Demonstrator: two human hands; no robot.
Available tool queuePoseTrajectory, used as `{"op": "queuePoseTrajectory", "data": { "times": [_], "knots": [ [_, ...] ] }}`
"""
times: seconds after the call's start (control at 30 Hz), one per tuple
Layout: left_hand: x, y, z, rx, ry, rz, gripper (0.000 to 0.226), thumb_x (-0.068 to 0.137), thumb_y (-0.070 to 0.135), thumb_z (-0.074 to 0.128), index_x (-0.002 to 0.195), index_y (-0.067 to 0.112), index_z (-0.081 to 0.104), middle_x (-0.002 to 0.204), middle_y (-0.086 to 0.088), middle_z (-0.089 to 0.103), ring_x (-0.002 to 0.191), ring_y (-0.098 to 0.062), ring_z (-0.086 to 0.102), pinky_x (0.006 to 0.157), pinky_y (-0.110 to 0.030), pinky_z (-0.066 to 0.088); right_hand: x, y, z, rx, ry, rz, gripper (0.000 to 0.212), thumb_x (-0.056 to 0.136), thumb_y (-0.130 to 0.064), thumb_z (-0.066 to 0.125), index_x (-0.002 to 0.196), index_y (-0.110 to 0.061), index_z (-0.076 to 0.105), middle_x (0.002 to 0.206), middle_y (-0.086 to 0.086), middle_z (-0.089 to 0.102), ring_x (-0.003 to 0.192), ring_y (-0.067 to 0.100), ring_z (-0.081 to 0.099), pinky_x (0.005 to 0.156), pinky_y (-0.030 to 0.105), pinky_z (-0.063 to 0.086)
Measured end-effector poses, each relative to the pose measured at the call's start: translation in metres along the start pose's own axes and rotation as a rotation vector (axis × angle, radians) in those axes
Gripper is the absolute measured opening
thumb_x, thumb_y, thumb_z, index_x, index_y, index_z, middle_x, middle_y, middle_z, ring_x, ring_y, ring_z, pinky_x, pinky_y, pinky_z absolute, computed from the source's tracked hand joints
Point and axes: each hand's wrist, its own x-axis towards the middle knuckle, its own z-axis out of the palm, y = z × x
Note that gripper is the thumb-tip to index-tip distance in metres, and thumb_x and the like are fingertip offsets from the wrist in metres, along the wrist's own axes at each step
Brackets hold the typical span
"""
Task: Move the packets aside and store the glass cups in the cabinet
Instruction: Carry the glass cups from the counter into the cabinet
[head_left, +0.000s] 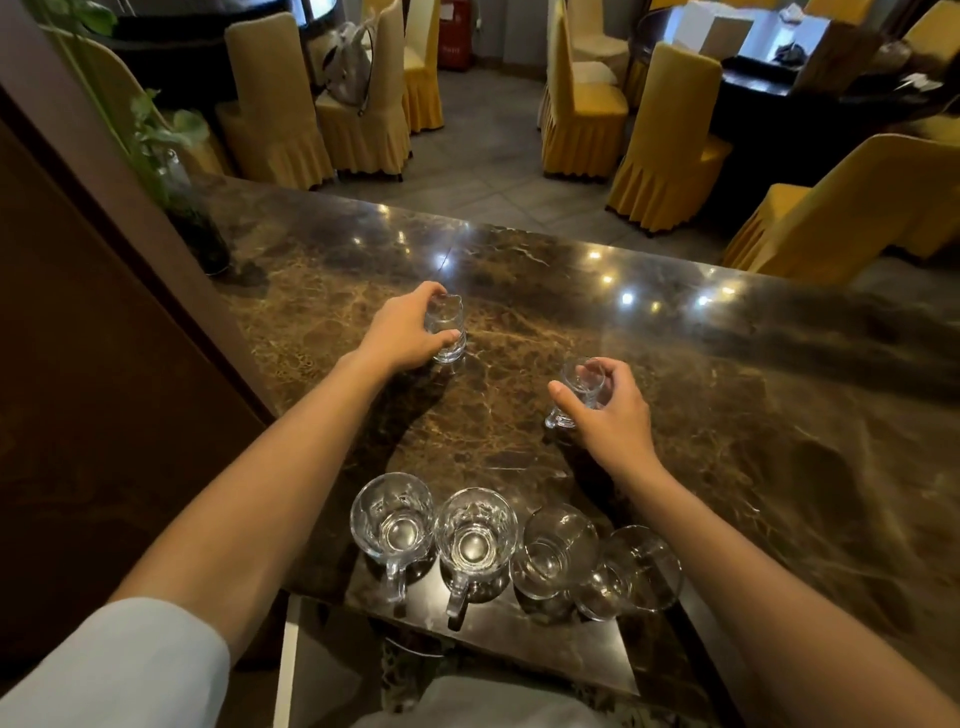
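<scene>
From the head camera, both hands are out over the marble counter (675, 415). The left hand (402, 332) has its fingers wrapped around a small glass cup (447, 327) that stands upright on the stone, toward the far middle. The right hand (608, 405) grips a second small cup (582, 389), tilted, fingers curled over its rim and thumb out to the left; whether its base touches the counter, I can't tell.

Down at the near edge, four bigger glass mugs sit in a row: first mug (392, 525), second mug (475, 538), both upright with handles hanging over the edge toward the person; third mug (558, 551) and fourth mug (634, 571) lean right, touching each other.

Writing? A red box (454, 31) at the back carries pale lettering, too blurred to read.

Room: wide bare stone to the right, a plant (171, 156) at the far left corner, yellow-covered chairs (670, 140) beyond the far edge.
</scene>
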Motion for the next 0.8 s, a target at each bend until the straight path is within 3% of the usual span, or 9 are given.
{"op": "queuePoseTrajectory", "data": {
  "times": [0.2, 0.33, 0.47, 0.53, 0.63, 0.8],
  "knots": [
    [0.005, -0.002, 0.0, 0.043, 0.021, -0.004, 0.062, 0.081, 0.047, 0.079, 0.13, 0.021, 0.051, 0.126, -0.003, 0.066, 0.113, -0.025, 0.064, 0.096, -0.044, 0.054, -0.001, -0.003, -0.001, -0.01, 0.043, -0.038, 0.053, 0.084, -0.036, 0.082, 0.129, -0.019, 0.06, 0.123, -0.006, 0.067, 0.106, 0.0, 0.063, 0.086, 0.01, 0.049],
    [0.004, -0.002, 0.001, 0.044, 0.013, 0.047, 0.06, 0.08, 0.046, 0.079, 0.128, 0.022, 0.051, 0.123, -0.002, 0.067, 0.11, -0.024, 0.065, 0.095, -0.046, 0.055, -0.006, -0.003, -0.005, 0.02, 0.057, -0.045, 0.051, 0.084, -0.033, 0.083, 0.128, -0.023, 0.061, 0.118, -0.009, 0.069, 0.105, 0.001, 0.067, 0.095, 0.03, 0.058],
    [-0.004, 0.011, 0.007, 0.037, 0.037, 0.155, 0.062, 0.082, 0.046, 0.077, 0.137, 0.025, 0.055, 0.128, 0.0, 0.069, 0.117, -0.024, 0.064, 0.1, -0.041, 0.049, -0.011, -0.008, -0.018, 0.052, 0.115, -0.079, 0.05, 0.082, -0.031, 0.084, 0.127, -0.023, 0.061, 0.115, -0.012, 0.069, 0.103, -0.005, 0.067, 0.094, 0.03, 0.059],
    [-0.009, 0.024, 0.008, 0.037, 0.048, 0.205, 0.063, 0.084, 0.047, 0.075, 0.14, 0.028, 0.054, 0.13, 0.001, 0.069, 0.119, -0.023, 0.063, 0.102, -0.041, 0.047, -0.014, -0.009, -0.028, 0.078, 0.129, -0.093, 0.05, 0.082, -0.032, 0.084, 0.126, -0.024, 0.062, 0.116, -0.008, 0.07, 0.105, 0.003, 0.069, 0.095, 0.036, 0.06],
    [-0.018, 0.049, 0.008, 0.04, 0.056, 0.275, 0.064, 0.084, 0.049, 0.072, 0.142, 0.031, 0.052, 0.125, 0.003, 0.069, 0.114, -0.021, 0.065, 0.1, -0.041, 0.05, -0.02, -0.008, -0.049, 0.122, 0.148, -0.108, 0.049, 0.081, -0.032, 0.085, 0.124, -0.028, 0.063, 0.115, -0.007, 0.071, 0.105, 0.01, 0.071, 0.093, 0.045, 0.061],
    [-0.04, 0.104, 0.002, -0.001, 0.122, 0.397, 0.059, 0.082, 0.047, 0.076, 0.134, 0.026, 0.055, 0.122, 0.002, 0.068, 0.108, -0.016, 0.065, 0.094, -0.038, 0.054, -0.031, 0.003, -0.094, 0.124, 0.208, -0.167, 0.05, 0.081, -0.027, 0.085, 0.124, -0.017, 0.063, 0.115, -0.002, 0.07, 0.107, 0.011, 0.07, 0.098, 0.048, 0.058]
  ]
}}
